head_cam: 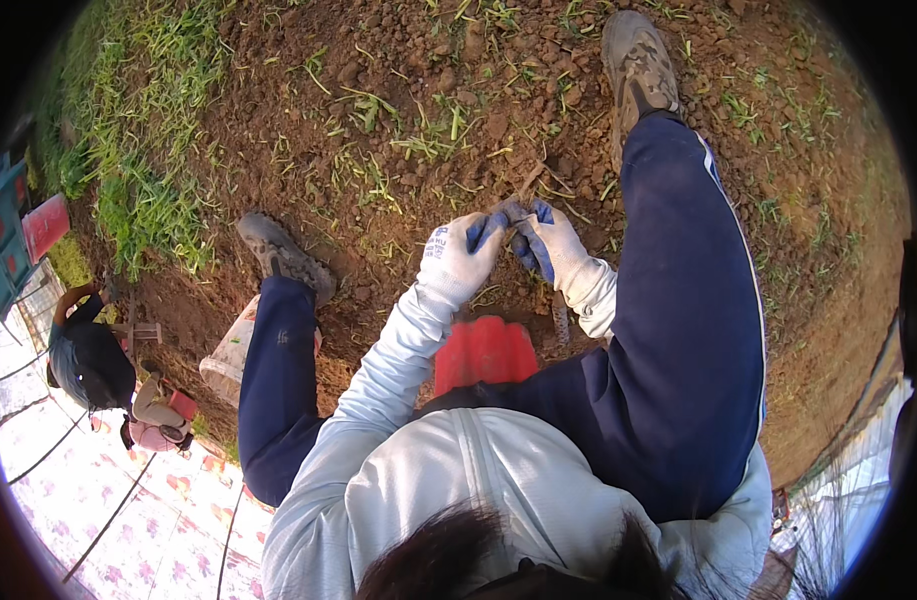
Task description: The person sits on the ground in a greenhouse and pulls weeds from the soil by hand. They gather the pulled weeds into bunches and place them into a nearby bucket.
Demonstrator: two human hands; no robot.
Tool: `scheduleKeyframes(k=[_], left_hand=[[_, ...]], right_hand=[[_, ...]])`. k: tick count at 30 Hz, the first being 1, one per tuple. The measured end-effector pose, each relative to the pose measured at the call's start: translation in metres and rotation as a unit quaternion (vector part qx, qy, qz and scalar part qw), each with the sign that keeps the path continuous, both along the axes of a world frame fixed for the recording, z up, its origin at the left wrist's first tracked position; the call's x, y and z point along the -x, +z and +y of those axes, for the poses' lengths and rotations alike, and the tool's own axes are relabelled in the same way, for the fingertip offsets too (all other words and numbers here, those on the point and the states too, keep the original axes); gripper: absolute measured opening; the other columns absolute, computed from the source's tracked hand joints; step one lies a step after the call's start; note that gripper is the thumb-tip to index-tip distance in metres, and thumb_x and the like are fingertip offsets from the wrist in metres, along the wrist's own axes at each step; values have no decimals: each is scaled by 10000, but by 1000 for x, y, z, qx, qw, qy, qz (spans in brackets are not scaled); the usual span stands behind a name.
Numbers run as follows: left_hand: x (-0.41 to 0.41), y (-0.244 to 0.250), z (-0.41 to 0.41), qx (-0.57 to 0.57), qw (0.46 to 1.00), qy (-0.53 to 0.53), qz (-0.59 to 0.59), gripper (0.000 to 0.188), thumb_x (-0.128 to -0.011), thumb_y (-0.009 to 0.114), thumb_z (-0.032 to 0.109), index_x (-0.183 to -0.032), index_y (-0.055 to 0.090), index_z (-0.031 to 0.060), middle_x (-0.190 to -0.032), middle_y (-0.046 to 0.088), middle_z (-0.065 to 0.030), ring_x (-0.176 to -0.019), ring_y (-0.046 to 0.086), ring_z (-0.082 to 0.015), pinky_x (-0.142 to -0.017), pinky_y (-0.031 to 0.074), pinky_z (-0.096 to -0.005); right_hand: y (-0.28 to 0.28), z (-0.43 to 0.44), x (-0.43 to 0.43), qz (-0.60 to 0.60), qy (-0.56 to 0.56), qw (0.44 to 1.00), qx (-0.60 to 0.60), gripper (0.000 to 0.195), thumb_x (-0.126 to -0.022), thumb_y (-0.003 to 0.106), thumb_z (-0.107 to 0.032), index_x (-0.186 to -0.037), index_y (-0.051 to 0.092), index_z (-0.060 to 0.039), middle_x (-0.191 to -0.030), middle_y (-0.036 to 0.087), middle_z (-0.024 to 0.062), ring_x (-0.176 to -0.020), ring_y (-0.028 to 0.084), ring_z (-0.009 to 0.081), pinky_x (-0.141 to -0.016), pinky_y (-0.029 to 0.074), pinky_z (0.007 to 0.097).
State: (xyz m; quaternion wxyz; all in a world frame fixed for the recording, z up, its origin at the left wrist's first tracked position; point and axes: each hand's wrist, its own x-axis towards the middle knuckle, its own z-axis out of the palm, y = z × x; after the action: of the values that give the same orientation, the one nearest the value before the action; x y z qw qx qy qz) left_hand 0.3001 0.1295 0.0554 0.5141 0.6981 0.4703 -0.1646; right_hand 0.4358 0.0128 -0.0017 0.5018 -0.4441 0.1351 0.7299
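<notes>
My left hand (464, 249), in a white glove with a blue-coated palm, meets my right hand (552, 241) just above the soil between my legs. The fingertips of both gloves pinch a small, earth-coloured, soil-covered clump (514, 211), mostly hidden by the fingers. A brown root-like strand (532, 178) lies just beyond them; I cannot tell whether it is joined to the clump. Below my right wrist shows part of a narrow, pale patterned object (561, 319), its kind unclear. I sit on or over a red plastic seat (488, 356).
Cut green stems (428, 142) litter the loose brown soil (458, 67). Thick greenery (143, 135) covers the upper left. A dirty white bucket (229, 360) stands beside my left leg. At the far left are crates (6, 225), a red container (45, 227) and two people (102, 367).
</notes>
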Motion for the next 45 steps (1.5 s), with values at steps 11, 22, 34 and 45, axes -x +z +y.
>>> scheduleKeyframes(k=[11,22,34,45], left_hand=[[-60,-51,81,-215,957,-57,184,475,-861,630,328,-1200,522,14,-1097,601,-190,-1002,621,-331,-853,503,-398],[-22,3,48,-61,992,85,64,313,-788,697,219,-960,612,-28,-804,668,-153,-757,666,-277,-690,505,-338],[-31,-40,87,-266,947,63,170,612,-848,656,394,-1243,448,-25,-1083,624,-182,-972,626,-292,-827,498,-387],[0,-26,87,-274,944,182,0,201,-884,577,193,-963,586,9,-757,621,-147,-689,629,-291,-625,478,-366]], right_hand=[[4,1,-4,-5,28,999,34,260,-950,578,-246,-1140,569,-69,-892,636,31,-588,545,91,-484,415,246],[17,28,-15,-49,76,996,12,289,-953,580,-281,-1152,577,-72,-996,642,36,-739,600,100,-541,461,254],[17,21,-14,-27,58,998,15,331,-933,605,-345,-1151,592,-96,-844,601,-30,-624,532,31,-461,370,194],[12,19,-11,-31,87,996,3,366,-944,578,-375,-1174,560,-90,-884,602,-12,-663,564,61,-484,416,210]])
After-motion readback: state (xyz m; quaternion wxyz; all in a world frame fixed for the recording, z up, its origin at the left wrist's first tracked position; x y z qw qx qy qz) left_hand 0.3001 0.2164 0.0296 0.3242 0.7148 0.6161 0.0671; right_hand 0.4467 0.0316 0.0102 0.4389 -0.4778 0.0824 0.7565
